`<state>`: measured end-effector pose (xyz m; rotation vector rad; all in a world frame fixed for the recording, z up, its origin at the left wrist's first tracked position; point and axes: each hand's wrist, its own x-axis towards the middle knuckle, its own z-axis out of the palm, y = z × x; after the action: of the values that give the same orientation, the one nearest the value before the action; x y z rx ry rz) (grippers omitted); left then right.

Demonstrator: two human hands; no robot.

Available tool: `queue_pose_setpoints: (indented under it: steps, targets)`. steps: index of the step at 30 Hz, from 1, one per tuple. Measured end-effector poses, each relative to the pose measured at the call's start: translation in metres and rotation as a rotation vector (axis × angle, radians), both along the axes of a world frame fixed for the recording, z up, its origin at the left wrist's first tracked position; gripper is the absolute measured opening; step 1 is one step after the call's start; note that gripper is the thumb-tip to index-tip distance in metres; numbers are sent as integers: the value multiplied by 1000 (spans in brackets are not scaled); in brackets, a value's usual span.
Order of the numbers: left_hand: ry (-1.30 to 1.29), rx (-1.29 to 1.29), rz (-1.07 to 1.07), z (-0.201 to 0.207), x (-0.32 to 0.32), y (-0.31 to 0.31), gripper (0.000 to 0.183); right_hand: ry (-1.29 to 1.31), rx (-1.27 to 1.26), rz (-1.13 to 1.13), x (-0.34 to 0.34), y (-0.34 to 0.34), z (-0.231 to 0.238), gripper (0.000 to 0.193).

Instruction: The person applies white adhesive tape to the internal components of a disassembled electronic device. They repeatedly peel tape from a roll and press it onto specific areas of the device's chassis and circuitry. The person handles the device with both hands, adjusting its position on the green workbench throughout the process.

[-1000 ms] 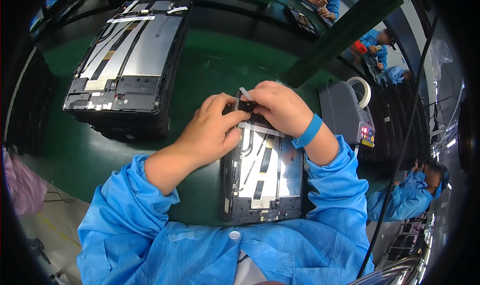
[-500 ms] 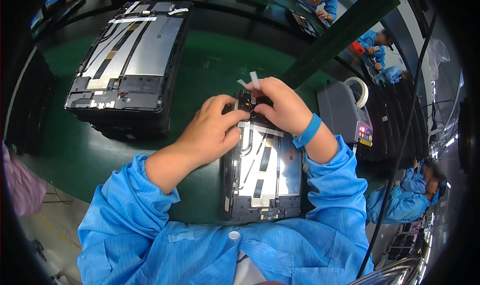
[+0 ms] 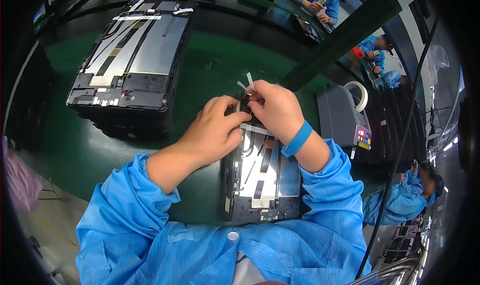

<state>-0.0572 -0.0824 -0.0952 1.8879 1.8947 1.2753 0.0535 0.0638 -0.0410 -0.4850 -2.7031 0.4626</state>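
An opened tablet lies in front of me, its silvery inside, black cables and dark boards exposed. My left hand is closed over its far left edge, the index fingertip on the dark parts at the far end. Over that same end my right hand is bent in a pinch, with a white tape strip sticking up from its fingers. Beside it a second white strip juts out; what it is fixed to is hidden. The right fingertips cover most of the small parts beneath. A blue band circles my right wrist.
To the left stands a stack of similar opened tablets on the green table. A grey tape dispenser with a white roll is at the right, before a dark green post. A black cable hangs at right. Co-workers in blue sit beyond.
My right hand has shifted slightly left and nearer, its fingers closing in on the tablet's far end. The white strips moved slightly left with it. My left hand stays in place.
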Motion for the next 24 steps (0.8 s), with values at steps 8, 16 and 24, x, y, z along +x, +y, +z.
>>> queue_pose_setpoints:
  steps: [8,16,24]
  targets:
    - [-7,2,12,-1,0,-1,32,-66,18,-140,-1,-6,8,24]
    - [-10,-2,9,-3,0,-1,31,25,-257,104,15,12,-5,21]
    - [9,-25,0,1,-3,-2,33,76,-334,56,18,8,-9,27]
